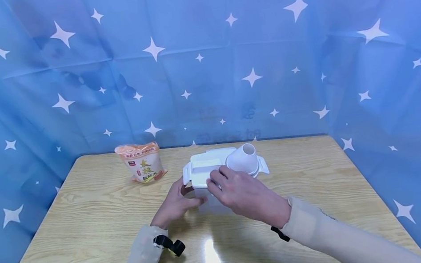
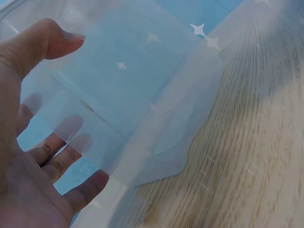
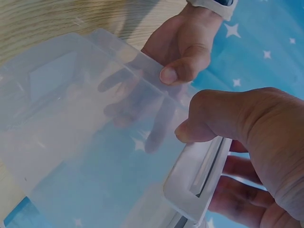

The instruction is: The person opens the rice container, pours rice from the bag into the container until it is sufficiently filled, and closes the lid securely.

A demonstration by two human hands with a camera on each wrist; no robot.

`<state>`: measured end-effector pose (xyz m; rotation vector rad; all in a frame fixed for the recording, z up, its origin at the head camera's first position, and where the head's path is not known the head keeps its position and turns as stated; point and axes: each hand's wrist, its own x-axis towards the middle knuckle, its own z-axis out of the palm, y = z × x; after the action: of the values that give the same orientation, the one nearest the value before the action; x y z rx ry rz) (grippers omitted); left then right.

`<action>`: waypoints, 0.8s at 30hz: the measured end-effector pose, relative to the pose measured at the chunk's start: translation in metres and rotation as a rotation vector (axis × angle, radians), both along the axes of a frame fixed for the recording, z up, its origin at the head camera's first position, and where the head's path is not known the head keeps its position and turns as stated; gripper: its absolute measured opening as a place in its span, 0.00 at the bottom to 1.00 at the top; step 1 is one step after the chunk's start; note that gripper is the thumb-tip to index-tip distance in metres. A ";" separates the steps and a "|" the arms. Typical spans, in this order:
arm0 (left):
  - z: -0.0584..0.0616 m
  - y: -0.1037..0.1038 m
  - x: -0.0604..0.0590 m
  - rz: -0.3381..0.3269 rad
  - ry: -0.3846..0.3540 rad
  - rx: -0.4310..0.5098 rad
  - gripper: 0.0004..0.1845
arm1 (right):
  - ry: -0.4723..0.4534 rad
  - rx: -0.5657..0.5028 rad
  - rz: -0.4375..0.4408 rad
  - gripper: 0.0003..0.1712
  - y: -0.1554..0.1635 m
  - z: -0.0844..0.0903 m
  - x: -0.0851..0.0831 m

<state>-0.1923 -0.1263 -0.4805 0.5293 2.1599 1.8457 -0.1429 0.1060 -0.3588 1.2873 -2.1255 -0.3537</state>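
A clear plastic container [image 1: 209, 200] with a white lid [image 1: 206, 167] stands on the wooden table [image 1: 88, 238]. A white cone-shaped cup [image 1: 243, 157] sits on the right part of the lid. My left hand [image 1: 174, 205] grips the container's left near wall, its thumb [image 3: 178, 71] on the outside. Its fingers [image 2: 54, 152] show through the translucent wall [image 2: 142, 85]. My right hand [image 1: 239, 190] holds the lid's near edge, thumb [image 3: 194, 130] bent against the white rim [image 3: 197, 183] with the fingers on the far side.
An orange bag of rice [image 1: 142, 162] stands at the back left of the table. Blue star-printed cloth [image 1: 264, 52] hangs on all sides. White latch flaps [image 1: 262, 164] stick out from the lid's ends. Bare wood lies in front of the hands and to the right.
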 end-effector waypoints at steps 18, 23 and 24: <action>-0.003 0.004 -0.001 -0.015 0.044 0.008 0.39 | 0.038 0.048 -0.022 0.11 0.001 0.002 0.004; -0.004 0.001 -0.001 0.011 0.035 -0.008 0.40 | -0.021 0.003 0.010 0.16 0.001 0.005 0.004; -0.004 -0.001 -0.002 0.015 0.034 -0.012 0.40 | -0.038 -0.009 0.021 0.17 0.000 0.006 0.004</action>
<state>-0.1938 -0.1268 -0.4849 0.5478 2.2011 1.8439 -0.1389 0.1063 -0.3524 1.3198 -2.1417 -0.3124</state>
